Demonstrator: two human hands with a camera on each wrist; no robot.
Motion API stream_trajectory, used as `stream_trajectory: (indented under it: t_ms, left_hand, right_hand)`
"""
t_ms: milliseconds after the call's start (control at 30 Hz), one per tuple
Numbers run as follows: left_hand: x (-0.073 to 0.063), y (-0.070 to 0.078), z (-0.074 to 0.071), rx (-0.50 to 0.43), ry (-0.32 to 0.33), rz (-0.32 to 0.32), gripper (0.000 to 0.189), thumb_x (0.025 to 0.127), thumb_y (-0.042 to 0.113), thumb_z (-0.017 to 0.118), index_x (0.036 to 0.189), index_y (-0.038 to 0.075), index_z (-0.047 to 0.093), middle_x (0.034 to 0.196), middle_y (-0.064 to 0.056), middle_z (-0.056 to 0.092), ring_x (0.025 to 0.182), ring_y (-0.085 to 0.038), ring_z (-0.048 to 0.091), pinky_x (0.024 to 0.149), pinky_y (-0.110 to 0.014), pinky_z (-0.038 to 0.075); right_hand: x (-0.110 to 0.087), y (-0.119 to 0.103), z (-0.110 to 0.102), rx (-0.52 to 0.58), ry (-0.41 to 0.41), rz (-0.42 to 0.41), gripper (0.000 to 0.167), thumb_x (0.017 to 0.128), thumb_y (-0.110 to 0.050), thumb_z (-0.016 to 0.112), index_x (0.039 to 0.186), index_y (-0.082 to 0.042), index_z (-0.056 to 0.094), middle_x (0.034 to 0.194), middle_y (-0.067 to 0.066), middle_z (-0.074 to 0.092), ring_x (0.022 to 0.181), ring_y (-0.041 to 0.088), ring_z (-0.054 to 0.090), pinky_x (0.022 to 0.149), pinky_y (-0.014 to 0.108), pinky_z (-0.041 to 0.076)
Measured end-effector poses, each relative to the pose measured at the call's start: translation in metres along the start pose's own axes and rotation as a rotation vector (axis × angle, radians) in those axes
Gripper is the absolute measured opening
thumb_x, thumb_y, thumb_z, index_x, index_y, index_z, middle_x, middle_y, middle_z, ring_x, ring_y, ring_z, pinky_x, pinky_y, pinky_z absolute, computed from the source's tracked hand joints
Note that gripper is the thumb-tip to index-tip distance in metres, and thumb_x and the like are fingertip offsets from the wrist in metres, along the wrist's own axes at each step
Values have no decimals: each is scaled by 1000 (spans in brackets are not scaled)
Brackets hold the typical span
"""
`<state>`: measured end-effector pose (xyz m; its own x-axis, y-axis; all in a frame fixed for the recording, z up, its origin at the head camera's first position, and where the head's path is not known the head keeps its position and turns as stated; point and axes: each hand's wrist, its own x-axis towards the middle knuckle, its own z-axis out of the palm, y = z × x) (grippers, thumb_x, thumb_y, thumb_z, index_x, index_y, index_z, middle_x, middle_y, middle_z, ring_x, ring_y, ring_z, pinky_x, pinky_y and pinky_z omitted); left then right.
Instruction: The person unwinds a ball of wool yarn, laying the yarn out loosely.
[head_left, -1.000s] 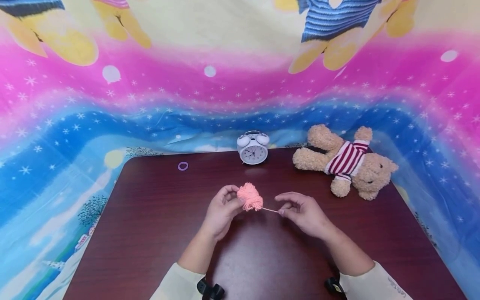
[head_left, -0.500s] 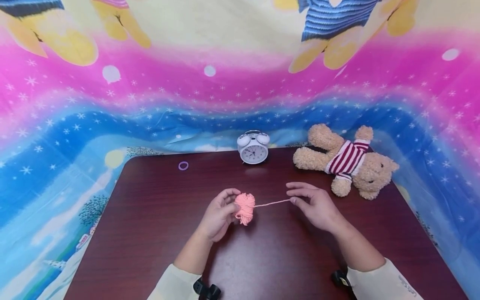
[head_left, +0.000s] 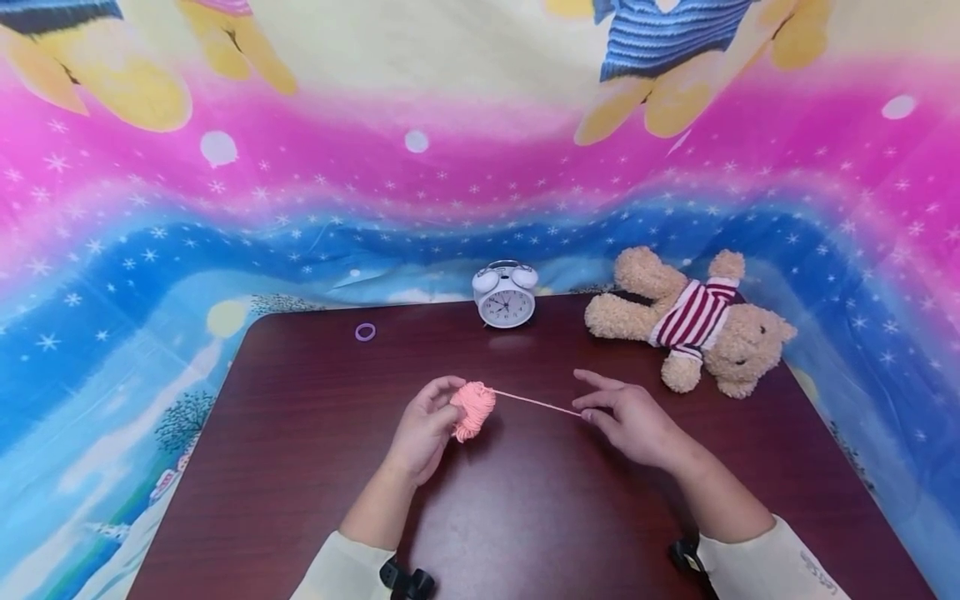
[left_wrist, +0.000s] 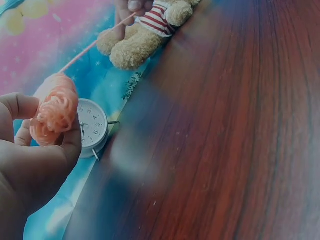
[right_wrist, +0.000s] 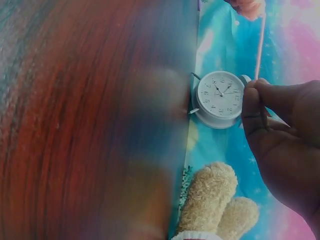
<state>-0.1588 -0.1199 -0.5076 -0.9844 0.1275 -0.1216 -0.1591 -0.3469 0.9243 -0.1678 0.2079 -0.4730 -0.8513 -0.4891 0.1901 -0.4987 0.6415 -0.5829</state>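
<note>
The left grip (head_left: 422, 433) holds the yarn ball (head_left: 476, 410) at its fingertips (left_wrist: 30, 105); the right grip (head_left: 637, 427) pinches the strand (head_left: 537, 402) stretched between them.

Bright, even light in the head view; dimmer, hazier wrist views.
The light seems to fall from above, laying a broad pale sheen on the near part of the table (head_left: 555, 525) and soft shadow beneath the left hand (head_left: 423, 429). The backdrop (head_left: 450, 183) shows vivid colour and stretches toward the frame's edges; the clock (head_left: 507, 307) is fairly crisp. In the left wrist view, a milky patch of glare blurs the wood near the clock, and the yarn (left_wrist: 52, 112) looks softly lit. In the right wrist view, the right hand (right_wrist: 295, 135) is dark with shade, and hazy reflections smear the table.
</note>
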Motion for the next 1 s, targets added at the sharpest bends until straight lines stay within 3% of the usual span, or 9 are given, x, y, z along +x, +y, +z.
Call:
stream_trajectory:
  t_ms: [200, 300, 400, 467, 567, 867, 1000]
  left_hand:
    - [0, 0, -5, -9, 22, 5, 46, 93, -6, 61, 139, -5, 54, 108, -6, 68, 87, -13, 64, 70, -23, 53]
    - [-1, 1, -7, -9, 16, -10, 44, 97, -2, 61, 140, -1, 55, 111, -7, 67, 89, -14, 66, 74, -27, 57]
    - [-2, 0, -9, -21, -18, -22, 42, 101, -1, 58, 143, 0, 53, 118, -13, 65, 95, -19, 70, 86, -42, 62]
    - [-1, 0, -11, -31, -44, -22, 41, 104, -1, 55, 145, -1, 50, 121, -17, 62, 99, -23, 71, 91, -54, 59]
    - [-1, -2, -13, -32, -59, -26, 42, 105, -2, 53, 146, -1, 49, 123, -19, 59, 103, -26, 71, 94, -60, 55]
    - [-1, 0, -18, 31, -8, -1, 49, 98, -2, 64, 147, 1, 54, 124, -17, 62, 101, -21, 71, 90, -36, 60]
    - [-1, 2, -19, 63, -23, 14, 57, 92, -7, 69, 147, 1, 54, 130, -17, 62, 104, -20, 71, 93, -35, 59]
  right_hand:
    - [-2, 1, 3, 22, -109, -4, 14, 98, -5, 70, 101, -15, 79, 146, 10, 60, 132, 29, 59, 108, 51, 48]
    - [-3, 0, 4, 62, -143, -12, 13, 100, -7, 67, 98, -16, 75, 138, 7, 65, 129, 25, 61, 106, 48, 50]
    - [-3, 0, 6, 155, -164, 23, 12, 104, -10, 62, 100, -16, 72, 117, 4, 73, 107, 18, 68, 92, 38, 56]
    - [-3, 0, 6, 251, -177, 57, 12, 106, -10, 58, 103, -14, 69, 103, 5, 73, 91, 16, 68, 79, 32, 58]
    - [-3, 1, 5, 391, -186, 107, 12, 108, -9, 55, 108, -7, 67, 92, 11, 71, 77, 19, 65, 68, 29, 58]
    - [-6, 6, 2, 487, -160, 199, 20, 105, -6, 59, 116, 5, 71, 98, 21, 72, 83, 34, 69, 72, 35, 61]
    - [-8, 7, 3, 446, -135, 226, 21, 101, -14, 67, 112, 2, 74, 91, 17, 73, 77, 26, 69, 68, 32, 60]
